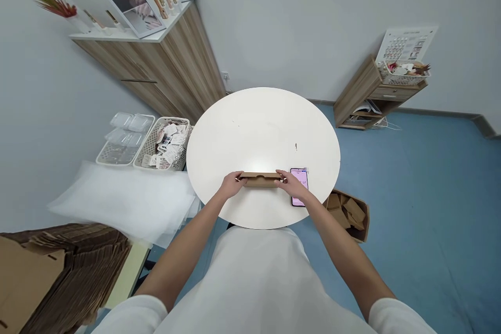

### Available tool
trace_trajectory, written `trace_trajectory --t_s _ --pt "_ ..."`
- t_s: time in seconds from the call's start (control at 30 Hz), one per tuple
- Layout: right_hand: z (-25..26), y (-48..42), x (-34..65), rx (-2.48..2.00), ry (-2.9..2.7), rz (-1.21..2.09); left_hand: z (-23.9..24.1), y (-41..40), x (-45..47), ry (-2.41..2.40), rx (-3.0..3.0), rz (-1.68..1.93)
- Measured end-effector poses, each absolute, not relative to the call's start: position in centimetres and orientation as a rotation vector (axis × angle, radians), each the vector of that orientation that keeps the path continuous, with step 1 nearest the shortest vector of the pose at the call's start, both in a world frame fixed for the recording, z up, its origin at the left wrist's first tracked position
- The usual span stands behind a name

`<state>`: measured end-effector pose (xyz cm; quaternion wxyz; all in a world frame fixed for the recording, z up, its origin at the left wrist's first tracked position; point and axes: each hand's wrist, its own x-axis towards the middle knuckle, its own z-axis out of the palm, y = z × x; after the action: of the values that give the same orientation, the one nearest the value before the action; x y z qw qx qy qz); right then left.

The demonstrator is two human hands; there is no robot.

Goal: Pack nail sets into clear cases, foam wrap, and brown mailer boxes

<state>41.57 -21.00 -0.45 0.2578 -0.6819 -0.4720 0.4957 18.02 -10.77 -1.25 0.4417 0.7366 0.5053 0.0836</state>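
Note:
A small brown cardboard box rests near the front of the round white table. Its lid appears folded over, with a notch at the middle of the edge. At the box's left end, my left hand grips the corner with fingers curled. My right hand holds the opposite end, fingers bent around the corner. Partly beneath my right wrist lies a phone with a pink lit screen.
Left of the table stand a white basket of cards, another with clear plastic packs, translucent sheets and stacked flat cardboard. A carton of folded boxes is on the floor at right. Wooden cabinets stand behind.

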Motion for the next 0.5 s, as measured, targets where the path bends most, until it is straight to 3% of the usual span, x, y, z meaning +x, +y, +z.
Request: trace_trajectory --t_s 0.27,0.5 --pt "0.1 -19.2 40.9 -2.139 -1.446 1.000 -1.7 -9.7 17.9 1.480 1.988 0.231" --pt "1.7 -18.4 40.0 -2.214 -1.502 0.989 -0.6 -9.2 18.2 1.393 2.139 0.130"
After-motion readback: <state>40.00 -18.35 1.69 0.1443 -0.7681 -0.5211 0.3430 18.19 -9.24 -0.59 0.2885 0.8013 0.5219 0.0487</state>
